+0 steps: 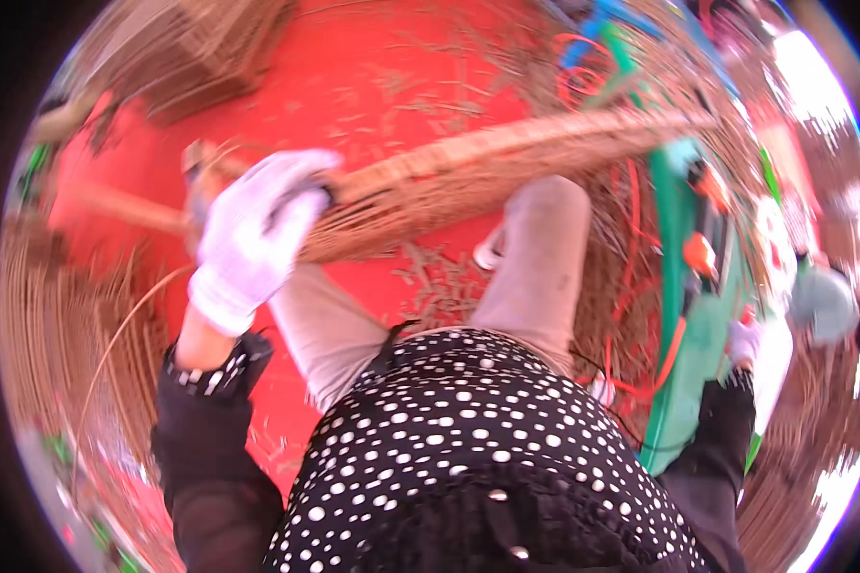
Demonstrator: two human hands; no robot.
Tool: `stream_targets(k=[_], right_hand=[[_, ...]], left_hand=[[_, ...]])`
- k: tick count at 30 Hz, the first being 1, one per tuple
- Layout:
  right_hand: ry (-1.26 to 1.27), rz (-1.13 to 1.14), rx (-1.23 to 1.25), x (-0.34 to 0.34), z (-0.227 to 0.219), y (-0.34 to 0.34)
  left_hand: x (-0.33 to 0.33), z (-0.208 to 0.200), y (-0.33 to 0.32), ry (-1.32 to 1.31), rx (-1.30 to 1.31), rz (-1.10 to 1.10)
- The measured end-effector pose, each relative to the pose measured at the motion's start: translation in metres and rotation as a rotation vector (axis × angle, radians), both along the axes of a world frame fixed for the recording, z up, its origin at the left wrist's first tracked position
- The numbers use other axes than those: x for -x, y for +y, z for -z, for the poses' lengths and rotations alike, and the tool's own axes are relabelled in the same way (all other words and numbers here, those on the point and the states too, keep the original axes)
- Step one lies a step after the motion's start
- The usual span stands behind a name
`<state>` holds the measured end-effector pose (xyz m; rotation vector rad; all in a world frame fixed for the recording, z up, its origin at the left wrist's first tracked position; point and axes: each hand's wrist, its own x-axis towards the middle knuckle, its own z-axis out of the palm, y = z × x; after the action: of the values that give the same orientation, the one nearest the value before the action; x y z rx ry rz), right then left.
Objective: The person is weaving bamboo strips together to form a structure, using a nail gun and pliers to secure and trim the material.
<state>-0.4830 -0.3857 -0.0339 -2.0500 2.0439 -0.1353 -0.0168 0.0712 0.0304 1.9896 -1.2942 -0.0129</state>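
Observation:
My left hand point(253, 234), in a white glove, is closed around the left end of a long brown woven wicker panel point(487, 172). The panel stretches across in front of my knees, tilted up toward the right, where its far end passes over a green bench point(678, 382). Down by the right side of that bench is my right hand point(743, 339), also gloved, small and smeared by motion. A bit of red shows at its fingers, but I cannot make out what it is. An orange-and-black tool point(701, 244) lies on the bench, in front of this hand.
A stack of woven wicker pieces point(191, 57) stands at the far left on the red floor point(382, 76), which is strewn with cane scraps point(440, 286). An orange hose point(631, 286) runs beside the bench. Wicker bundles point(76, 315) lie at the left; a grey-white round object point(822, 301) sits far right.

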Motion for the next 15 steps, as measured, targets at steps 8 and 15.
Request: stream_targets(k=[8,15], right_hand=[[-0.127,-1.401,0.315,-0.265,-0.1,0.127],[0.043,-1.989,0.476,-0.385,-0.097,0.214]], left_hand=[[-0.007,0.007,0.001,0.275,0.093,-0.044],[-0.011,0.005,0.0,0.672,0.101,-0.095]])
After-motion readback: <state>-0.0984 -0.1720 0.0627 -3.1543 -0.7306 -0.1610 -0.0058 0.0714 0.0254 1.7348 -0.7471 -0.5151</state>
